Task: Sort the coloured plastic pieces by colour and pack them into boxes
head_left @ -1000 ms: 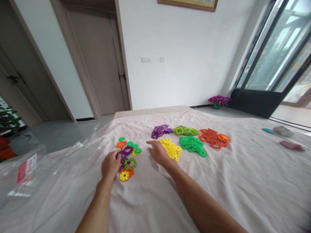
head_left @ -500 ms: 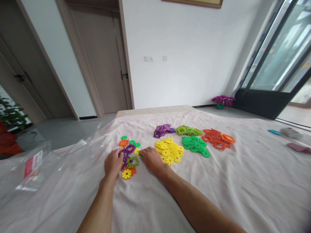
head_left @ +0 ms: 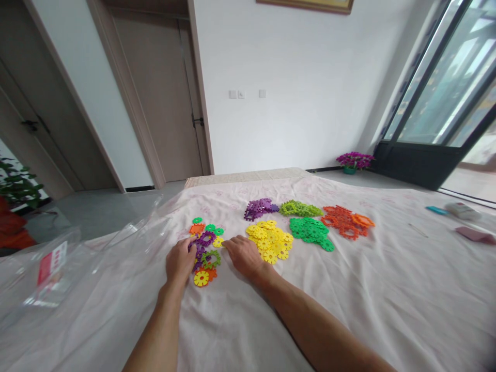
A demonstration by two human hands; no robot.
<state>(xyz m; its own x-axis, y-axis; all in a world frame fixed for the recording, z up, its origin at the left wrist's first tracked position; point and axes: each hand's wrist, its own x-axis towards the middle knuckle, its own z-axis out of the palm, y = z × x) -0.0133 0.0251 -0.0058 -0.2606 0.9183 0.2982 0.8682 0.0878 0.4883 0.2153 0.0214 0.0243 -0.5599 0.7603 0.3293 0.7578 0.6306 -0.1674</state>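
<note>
My left hand (head_left: 180, 259) rests at the left edge of a small mixed heap, its fingers curled on purple interlocking plastic pieces (head_left: 206, 238). Close by lie a light green square piece (head_left: 211, 259), a yellow notched disc (head_left: 201, 279) and an orange piece (head_left: 212, 273). Across from it, my right hand (head_left: 243, 254) is closed, its fingertips at the edge of another yellow notched disc (head_left: 218, 242). Behind these are an orange square piece (head_left: 197, 229) and several green discs (head_left: 210, 228). The undersides of both hands' fingers are hidden.
Sorted piles lie to the right: yellow (head_left: 271, 243), purple (head_left: 259, 208), light green (head_left: 300, 208), green (head_left: 310, 230) and orange-red (head_left: 344, 222). A clear plastic bag (head_left: 52, 274) lies at left. A blue item (head_left: 437, 210) and pink cloth (head_left: 475, 234) are at far right.
A bit of green that showed at my right fingertips is no longer visible; they now meet the yellow disc. My left hand has hardly moved.
</note>
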